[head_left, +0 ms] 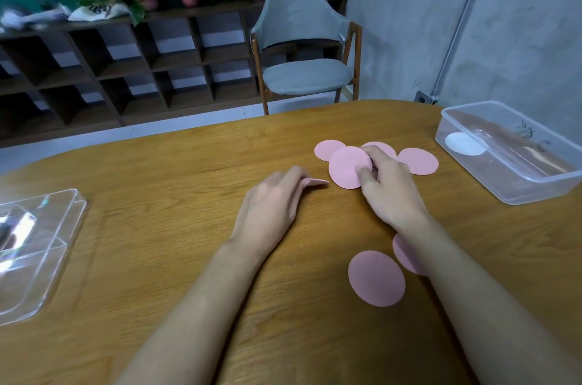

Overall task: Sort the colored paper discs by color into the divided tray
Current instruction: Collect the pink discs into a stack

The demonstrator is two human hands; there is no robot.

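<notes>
Fingers (362, 170) of the right hand (390, 192): curled, one pink disc (346, 169) pinched at its rim, near the table's (189, 195) far edge. Left hand (271, 205): a thin pink stack (318, 182) gripped edge-on. Three flat discs (417, 161) are counted beside the pinch, two more (376, 278) toward the front edge. Divided tray (544, 187), far right corner: one white disc (465, 143) filed, no pink plainly seen inside. Pink sorting is judged still outstanding.

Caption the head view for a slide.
Right hand pinches a pink disc; left hand holds more pink paper; one white disc lies in the clear container.
</notes>
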